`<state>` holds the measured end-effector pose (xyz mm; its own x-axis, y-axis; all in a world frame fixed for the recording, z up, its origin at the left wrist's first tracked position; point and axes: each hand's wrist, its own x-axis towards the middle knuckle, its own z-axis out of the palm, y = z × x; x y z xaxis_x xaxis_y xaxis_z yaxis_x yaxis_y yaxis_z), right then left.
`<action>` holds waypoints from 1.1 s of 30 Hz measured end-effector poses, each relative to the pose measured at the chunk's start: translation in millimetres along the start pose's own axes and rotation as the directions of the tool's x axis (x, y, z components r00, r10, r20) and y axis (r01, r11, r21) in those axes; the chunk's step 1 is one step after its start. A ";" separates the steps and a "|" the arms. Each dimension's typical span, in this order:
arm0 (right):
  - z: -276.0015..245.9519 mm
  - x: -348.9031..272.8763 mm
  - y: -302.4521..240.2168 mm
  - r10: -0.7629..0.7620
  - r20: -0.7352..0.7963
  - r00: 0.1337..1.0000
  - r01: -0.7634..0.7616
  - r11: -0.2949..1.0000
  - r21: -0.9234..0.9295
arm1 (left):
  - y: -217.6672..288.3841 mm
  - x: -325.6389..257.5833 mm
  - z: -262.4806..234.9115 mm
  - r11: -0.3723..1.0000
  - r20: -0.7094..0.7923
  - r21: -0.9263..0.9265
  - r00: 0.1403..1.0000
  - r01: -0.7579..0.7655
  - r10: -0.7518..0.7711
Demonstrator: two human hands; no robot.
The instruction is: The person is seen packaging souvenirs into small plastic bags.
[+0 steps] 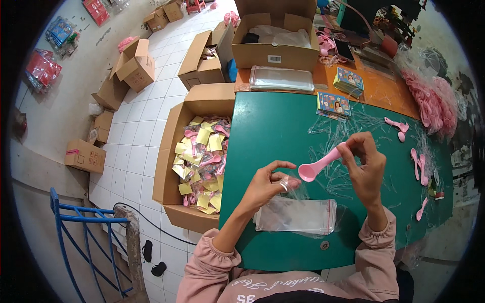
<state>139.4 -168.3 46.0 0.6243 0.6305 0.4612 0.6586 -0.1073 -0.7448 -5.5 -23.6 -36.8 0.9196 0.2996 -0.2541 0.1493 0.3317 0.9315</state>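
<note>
My right hand (365,164) pinches a pink plastic spoon (323,162) by the end of its handle, the bowl tipped down and to the left. Close to that bowl is my left hand (268,186), with a ring on one finger. Its thumb and fingers grip a clear plastic bag (300,193), which hangs loosely beside the spoon bowl. Whether the bowl touches the bag I cannot tell. Beneath both hands a stack of clear plastic bags (290,216) lies on the green tabletop (270,121).
Several pink spoons (422,167) and thin plastic strips lie on the table's right side. Printed cards (333,104) are stacked at the back. Left of the table, an open carton (169,151) holds packed pink spoons. Another carton (275,55) stands behind, near a pink bundle (429,101).
</note>
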 end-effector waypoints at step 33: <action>14.7 -9.1 5.1 0.129 0.225 0.966 -0.185 0.951 0.249 | 1.2 -2.6 -1.5 1.000 0.193 0.020 0.981 -0.010 0.006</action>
<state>130.9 -163.2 30.9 0.5928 0.7684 0.2410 0.4060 -0.0268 -0.9135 -8.3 -22.6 -35.3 0.9733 0.1236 -0.1934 0.1470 0.3109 0.9390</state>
